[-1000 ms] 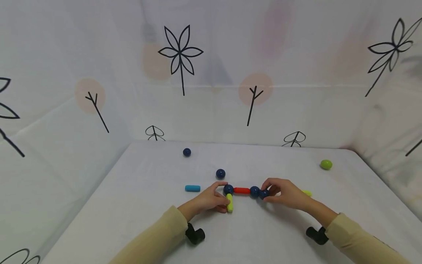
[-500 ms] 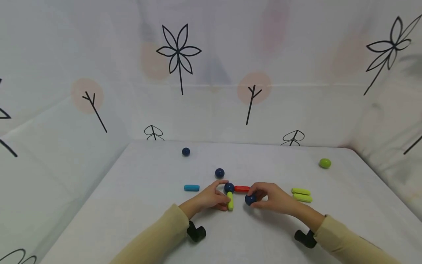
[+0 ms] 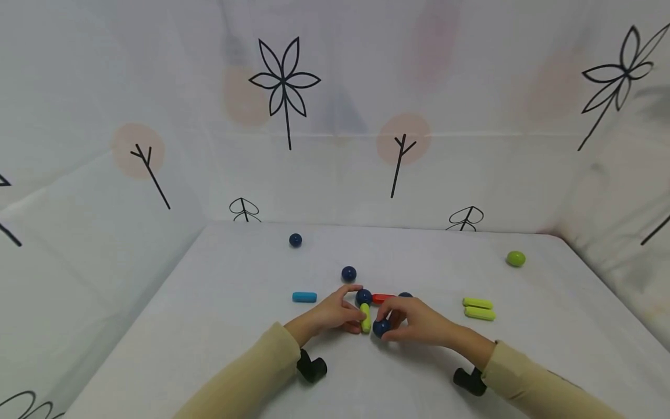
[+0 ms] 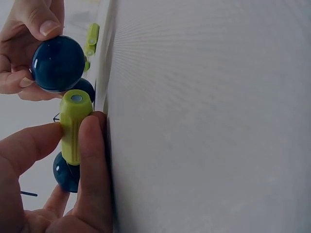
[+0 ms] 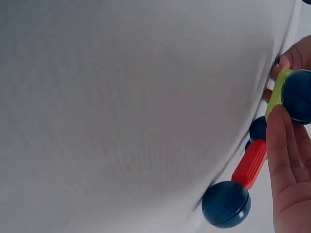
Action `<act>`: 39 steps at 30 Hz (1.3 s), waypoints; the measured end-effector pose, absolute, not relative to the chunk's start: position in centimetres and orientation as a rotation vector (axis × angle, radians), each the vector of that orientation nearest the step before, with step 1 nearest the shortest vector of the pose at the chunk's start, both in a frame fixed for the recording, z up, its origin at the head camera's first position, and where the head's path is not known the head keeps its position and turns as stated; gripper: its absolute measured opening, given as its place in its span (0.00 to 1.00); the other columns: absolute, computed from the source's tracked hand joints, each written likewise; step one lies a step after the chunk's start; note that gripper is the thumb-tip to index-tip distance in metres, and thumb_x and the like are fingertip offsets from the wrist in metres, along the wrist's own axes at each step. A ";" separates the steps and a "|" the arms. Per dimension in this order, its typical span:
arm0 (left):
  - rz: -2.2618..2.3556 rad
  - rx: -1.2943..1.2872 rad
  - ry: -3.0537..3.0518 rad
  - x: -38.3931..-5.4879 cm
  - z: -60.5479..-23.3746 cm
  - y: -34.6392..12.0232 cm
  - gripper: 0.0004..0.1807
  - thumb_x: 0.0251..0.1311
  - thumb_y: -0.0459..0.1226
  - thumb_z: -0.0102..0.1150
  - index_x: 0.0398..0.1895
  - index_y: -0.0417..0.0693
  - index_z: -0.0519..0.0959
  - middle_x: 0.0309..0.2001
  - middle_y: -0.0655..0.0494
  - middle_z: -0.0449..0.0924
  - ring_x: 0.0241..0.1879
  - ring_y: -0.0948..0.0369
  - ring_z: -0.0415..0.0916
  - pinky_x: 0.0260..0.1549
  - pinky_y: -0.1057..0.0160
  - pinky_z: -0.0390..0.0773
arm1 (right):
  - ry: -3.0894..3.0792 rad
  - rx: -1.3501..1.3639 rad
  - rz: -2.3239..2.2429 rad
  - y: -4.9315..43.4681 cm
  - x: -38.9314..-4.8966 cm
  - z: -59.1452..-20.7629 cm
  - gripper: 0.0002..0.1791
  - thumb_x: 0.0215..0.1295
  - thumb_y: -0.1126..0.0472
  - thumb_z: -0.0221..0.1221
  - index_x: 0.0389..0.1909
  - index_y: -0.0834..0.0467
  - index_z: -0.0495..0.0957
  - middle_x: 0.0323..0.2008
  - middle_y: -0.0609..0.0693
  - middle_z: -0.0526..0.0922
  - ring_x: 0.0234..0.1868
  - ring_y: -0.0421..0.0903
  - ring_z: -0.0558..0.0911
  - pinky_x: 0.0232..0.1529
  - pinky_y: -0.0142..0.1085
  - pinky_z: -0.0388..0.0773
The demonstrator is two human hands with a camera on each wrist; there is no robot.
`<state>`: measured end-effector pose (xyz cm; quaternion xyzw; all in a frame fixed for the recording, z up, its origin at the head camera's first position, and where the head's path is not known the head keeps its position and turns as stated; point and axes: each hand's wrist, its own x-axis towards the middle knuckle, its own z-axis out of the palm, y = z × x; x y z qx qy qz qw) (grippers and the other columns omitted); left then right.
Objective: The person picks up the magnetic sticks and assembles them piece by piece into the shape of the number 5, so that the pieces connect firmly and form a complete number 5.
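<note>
My left hand [image 3: 335,314] pinches a yellow-green magnetic stick [image 4: 71,133] between thumb and fingers, with its index finger reaching to the dark blue ball [image 3: 363,297] at the stick's far end. A small silver disc shows on the stick's near end. From that same ball a red stick [image 5: 250,164] runs right to another dark blue ball [image 5: 226,204]. My right hand [image 3: 423,323] holds a loose dark blue ball [image 4: 58,63] by its fingertips, close beside the near end of the yellow-green stick.
Two yellow-green sticks [image 3: 478,313] lie to the right, and a green ball [image 3: 516,259] sits farther back. On the left are a light blue stick [image 3: 305,297] and a dark blue ball [image 3: 295,240]. Another dark blue ball [image 3: 349,274] stands just behind the joined pieces.
My right hand has pulled its ball off the ball at the red stick's right end and brought it left and nearer, to the yellow-green stick. My left hand has stayed in place.
</note>
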<state>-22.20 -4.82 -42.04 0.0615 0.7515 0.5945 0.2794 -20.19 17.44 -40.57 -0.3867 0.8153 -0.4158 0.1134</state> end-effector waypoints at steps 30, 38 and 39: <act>1.590 0.220 2.017 -22.4 -42.2 -5.0 0.32 0.60 0.32 0.57 0.67 0.53 0.59 0.33 0.48 0.80 0.34 0.55 0.80 0.35 0.60 0.80 | 2.297 -1.116 -1.123 15.0 -20.0 -40.7 0.15 0.52 0.60 0.68 0.40 0.53 0.76 0.38 0.43 0.76 0.36 0.38 0.78 0.38 0.30 0.78; 1.606 0.182 2.005 -22.4 -42.2 -4.9 0.33 0.58 0.31 0.59 0.67 0.52 0.59 0.34 0.47 0.79 0.31 0.56 0.80 0.33 0.60 0.81 | 2.334 -1.097 -1.140 16.3 -19.9 -40.2 0.14 0.52 0.62 0.68 0.39 0.54 0.76 0.37 0.45 0.78 0.36 0.42 0.80 0.39 0.33 0.78; 1.603 0.179 2.009 -22.4 -42.3 -4.9 0.33 0.58 0.31 0.59 0.67 0.53 0.59 0.34 0.47 0.79 0.31 0.56 0.80 0.32 0.61 0.81 | 2.346 -1.091 -1.138 16.5 -19.9 -40.2 0.14 0.52 0.62 0.68 0.39 0.54 0.76 0.37 0.45 0.78 0.36 0.42 0.80 0.39 0.33 0.78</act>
